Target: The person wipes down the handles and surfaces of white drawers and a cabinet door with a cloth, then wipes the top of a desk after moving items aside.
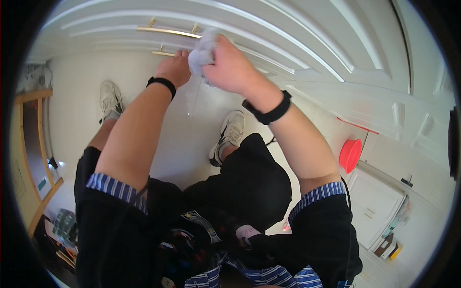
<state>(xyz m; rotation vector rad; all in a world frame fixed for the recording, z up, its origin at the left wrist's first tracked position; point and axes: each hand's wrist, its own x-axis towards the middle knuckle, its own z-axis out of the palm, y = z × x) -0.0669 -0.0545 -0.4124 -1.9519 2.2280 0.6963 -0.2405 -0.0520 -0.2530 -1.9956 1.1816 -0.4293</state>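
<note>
My right hand (pixel 231 67) is closed around a crumpled pale grey cloth (pixel 200 56), blurred by motion. The cloth lies close to the right end of a long gold cabinet handle (pixel 165 31) on the white panelled front (pixel 110 24). Just beneath is a second gold handle (pixel 162 53); my left hand (pixel 176 69) is closed over its right part, hiding that end. A black band circles my left wrist, and a black watch (pixel 271 111) is on the right one. My hands are side by side, the cloth between them.
My shoes (pixel 231 128) stand on the pale, shiny tiled floor (pixel 185 108). To the right are a red basin (pixel 350 156) and a white cabinet (pixel 372 206). A wooden frame (pixel 45 139) stands at the left, with clear plastic items (pixel 65 225) below it.
</note>
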